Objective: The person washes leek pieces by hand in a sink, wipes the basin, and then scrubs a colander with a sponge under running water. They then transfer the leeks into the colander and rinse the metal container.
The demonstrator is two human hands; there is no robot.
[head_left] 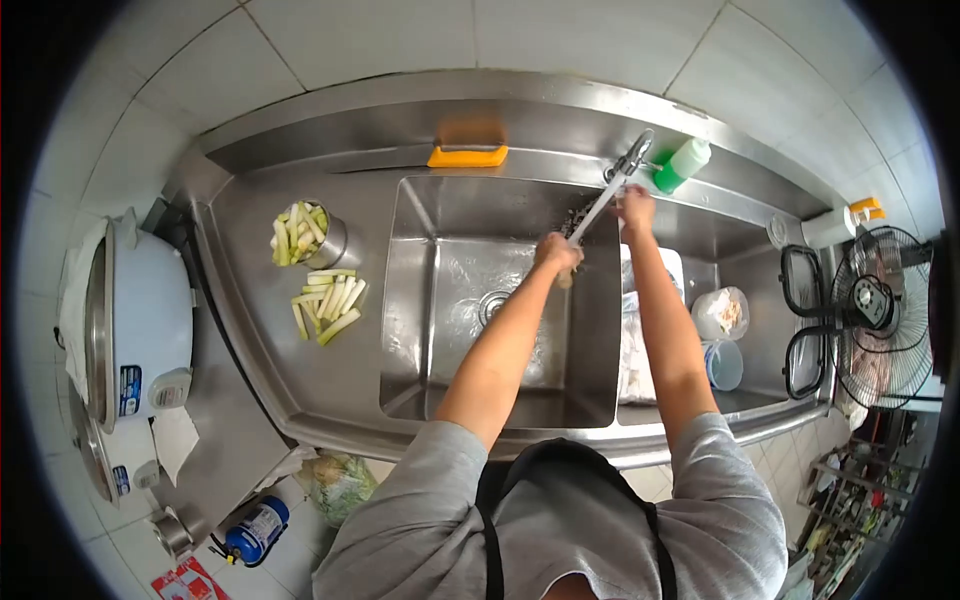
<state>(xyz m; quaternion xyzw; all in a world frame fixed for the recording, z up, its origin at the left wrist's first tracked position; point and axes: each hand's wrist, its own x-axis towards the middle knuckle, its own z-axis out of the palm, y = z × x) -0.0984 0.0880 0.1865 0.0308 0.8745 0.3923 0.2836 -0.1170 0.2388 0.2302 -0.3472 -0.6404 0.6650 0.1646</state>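
Water runs from the faucet [632,160] in a slanting stream down to my left hand [560,254], which is over the right side of the left sink basin [450,300]. Its fingers are closed round a small pale-tan thing [566,279], whose kind I cannot tell. A dark, speckled patch shows beside the stream, just above this hand. My right hand [636,210] is close below the faucet head, over the divider between the basins, with its fingers curled in and their tips partly hidden.
Cut pale-green stalks fill a metal pot [334,243], and more stalks [330,304] lie on the left counter. An orange-handled tool [468,157] and a green bottle [682,166] stand along the back ledge. Plastic tubs [720,313] occupy the right basin, beside a fan [882,310].
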